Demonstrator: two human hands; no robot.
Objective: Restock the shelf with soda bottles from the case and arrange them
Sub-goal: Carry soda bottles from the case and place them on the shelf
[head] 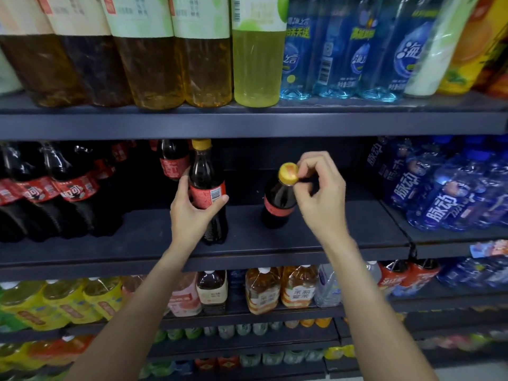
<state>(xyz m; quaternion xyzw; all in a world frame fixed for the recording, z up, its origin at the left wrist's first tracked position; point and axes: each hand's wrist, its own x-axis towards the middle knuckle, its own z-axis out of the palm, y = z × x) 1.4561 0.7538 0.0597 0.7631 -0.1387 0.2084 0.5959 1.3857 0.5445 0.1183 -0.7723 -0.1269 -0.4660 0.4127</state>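
Note:
Two dark cola bottles with yellow caps and red labels stand on the middle dark shelf (154, 243). My left hand (192, 213) grips the left cola bottle (207, 188) around its label, thumb on the right side. My right hand (320, 193) pinches the yellow cap of the right cola bottle (277, 204), which leans slightly left. Another cola bottle (173, 160) stands behind the left one. The case is not in view.
Larger cola bottles (55, 193) fill the middle shelf's left end, blue drink bottles (445, 188) its right. Tea and blue water bottles (203, 64) line the upper shelf. Lower shelves hold yellow, orange and pink drinks (264, 290). Bare shelf lies between the two held bottles.

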